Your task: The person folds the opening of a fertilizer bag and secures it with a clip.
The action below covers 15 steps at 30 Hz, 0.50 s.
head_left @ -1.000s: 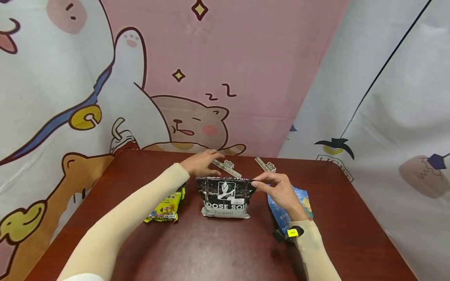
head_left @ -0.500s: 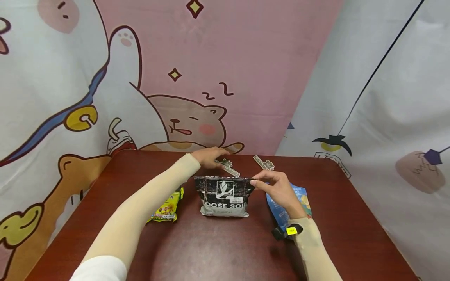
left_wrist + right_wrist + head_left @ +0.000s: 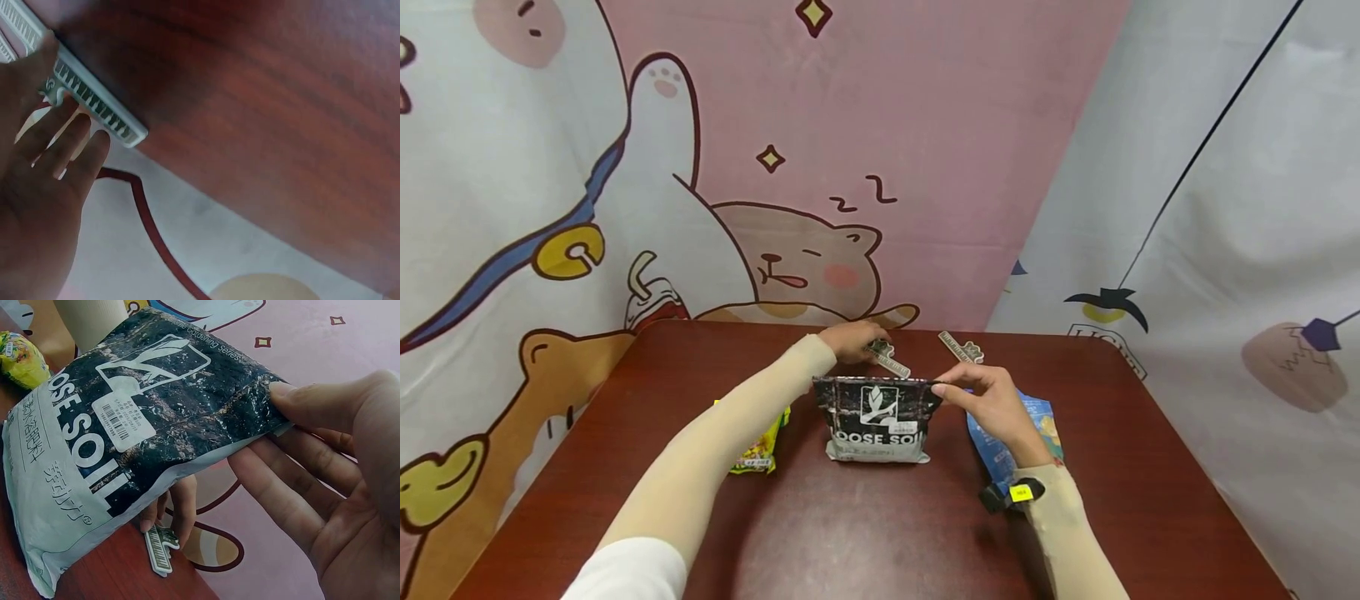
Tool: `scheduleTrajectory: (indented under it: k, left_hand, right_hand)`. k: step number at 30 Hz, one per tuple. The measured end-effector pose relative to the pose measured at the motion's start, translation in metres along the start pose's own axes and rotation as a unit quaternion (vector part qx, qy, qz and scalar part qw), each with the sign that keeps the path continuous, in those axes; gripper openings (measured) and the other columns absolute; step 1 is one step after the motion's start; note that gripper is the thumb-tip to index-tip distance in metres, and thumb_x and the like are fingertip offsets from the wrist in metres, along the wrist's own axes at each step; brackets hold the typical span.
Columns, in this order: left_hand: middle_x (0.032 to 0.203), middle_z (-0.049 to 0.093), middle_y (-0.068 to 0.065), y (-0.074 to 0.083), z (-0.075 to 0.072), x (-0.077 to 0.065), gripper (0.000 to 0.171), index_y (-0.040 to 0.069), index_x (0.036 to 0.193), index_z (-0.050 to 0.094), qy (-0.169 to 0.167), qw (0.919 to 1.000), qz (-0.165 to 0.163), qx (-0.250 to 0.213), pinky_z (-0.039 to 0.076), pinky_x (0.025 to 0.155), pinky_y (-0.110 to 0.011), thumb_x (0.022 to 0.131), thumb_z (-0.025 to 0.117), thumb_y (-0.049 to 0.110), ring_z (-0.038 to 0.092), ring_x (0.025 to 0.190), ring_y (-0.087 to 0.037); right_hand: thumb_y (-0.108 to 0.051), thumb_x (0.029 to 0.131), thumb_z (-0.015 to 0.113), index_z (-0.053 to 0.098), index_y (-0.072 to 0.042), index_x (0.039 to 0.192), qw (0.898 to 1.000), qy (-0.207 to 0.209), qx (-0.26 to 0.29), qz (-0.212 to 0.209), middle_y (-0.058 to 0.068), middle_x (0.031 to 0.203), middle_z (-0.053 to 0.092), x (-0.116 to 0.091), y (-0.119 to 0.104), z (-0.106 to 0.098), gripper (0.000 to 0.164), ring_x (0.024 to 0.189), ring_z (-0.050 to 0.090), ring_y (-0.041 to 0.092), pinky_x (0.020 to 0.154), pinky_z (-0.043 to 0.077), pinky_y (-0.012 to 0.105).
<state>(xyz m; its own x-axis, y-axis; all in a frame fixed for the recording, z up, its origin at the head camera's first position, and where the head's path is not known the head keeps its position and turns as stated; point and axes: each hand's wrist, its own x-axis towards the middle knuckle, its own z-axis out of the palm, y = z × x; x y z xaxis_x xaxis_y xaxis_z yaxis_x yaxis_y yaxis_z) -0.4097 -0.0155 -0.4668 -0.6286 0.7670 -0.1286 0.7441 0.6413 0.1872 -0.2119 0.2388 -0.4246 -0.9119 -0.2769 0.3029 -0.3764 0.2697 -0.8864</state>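
A black and white bag of soil (image 3: 877,417), printed LOOSE SOIL, stands upright on the table. My right hand (image 3: 996,408) pinches its top right corner between thumb and fingers. Behind the bag my left hand (image 3: 852,340) is at a bag clip (image 3: 895,363) with a piano-key pattern that lies on the table. In the left wrist view, the thumb (image 3: 47,53) is on one side of the clip's bar (image 3: 100,103) and the fingers curl at its decorated side. The right wrist view shows the left fingertips (image 3: 181,515) at the clip's end.
A second bag clip (image 3: 961,347) lies farther right near the back edge. To the left a yellow packet (image 3: 763,450) is partly covered by the left forearm. A blue pouch (image 3: 996,446) sits under the right wrist. A cartoon-printed cloth (image 3: 925,167) hangs behind the table (image 3: 850,533).
My left hand has moved right and its fingers have closed in around the near bag clip. The right hand keeps its pinch on the soil bag.
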Motion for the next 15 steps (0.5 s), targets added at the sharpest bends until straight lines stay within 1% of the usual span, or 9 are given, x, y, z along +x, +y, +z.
scheduleTrajectory:
  k: [3, 9, 12, 15]
  left_hand:
    - [0.142, 0.062, -0.008, 0.0010, 0.0037, 0.0030, 0.046, 0.011, 0.140, 0.062, 0.019, 0.9998, -0.006, -0.003, 0.049, 0.110, -0.040, 0.096, 0.073, 0.021, 0.058, 0.132, -0.024]
    - [0.129, 0.069, -0.009, 0.0038, 0.0039, 0.0026, 0.041, 0.010, 0.131, 0.066, 0.042, 0.9981, -0.020, -0.040, 0.054, 0.101, -0.040, 0.092, 0.077, 0.014, 0.067, 0.118, -0.025]
    - [0.119, 0.072, -0.008, 0.0024, 0.0036, 0.0025, 0.034, 0.010, 0.123, 0.068, 0.058, 0.9969, -0.018, -0.049, 0.056, 0.095, -0.039, 0.091, 0.079, 0.013, 0.068, 0.109, -0.024]
    - [0.108, 0.074, -0.009, 0.0000, 0.0029, 0.0011, 0.023, 0.008, 0.112, 0.071, 0.077, 0.9944, -0.012, -0.072, 0.056, 0.087, -0.039, 0.090, 0.078, 0.009, 0.067, 0.096, -0.023]
  right_hand:
    - [-0.017, 0.095, 0.075, 0.079, -0.012, 0.101, 1.000, 0.000, -0.001, 0.002, 0.007, 0.097, 0.076, -0.0006, -0.0012, -0.0003, 0.009, 0.083, 0.074, 0.020, 0.076, 0.062, 0.037]
    - [-0.020, 0.094, 0.076, 0.079, -0.014, 0.101, 1.000, 0.002, -0.006, 0.010, 0.006, 0.096, 0.077, -0.0011, -0.0023, -0.0002, 0.009, 0.084, 0.074, 0.020, 0.077, 0.062, 0.037]
    - [-0.020, 0.094, 0.076, 0.079, -0.014, 0.101, 1.000, 0.002, -0.008, 0.011, 0.005, 0.096, 0.077, -0.0011, -0.0024, -0.0004, 0.010, 0.084, 0.074, 0.020, 0.077, 0.062, 0.037]
    - [-0.021, 0.094, 0.076, 0.079, -0.014, 0.101, 1.000, 0.003, -0.006, 0.013, 0.004, 0.096, 0.076, -0.0013, -0.0027, 0.0006, 0.010, 0.084, 0.074, 0.019, 0.078, 0.062, 0.037]
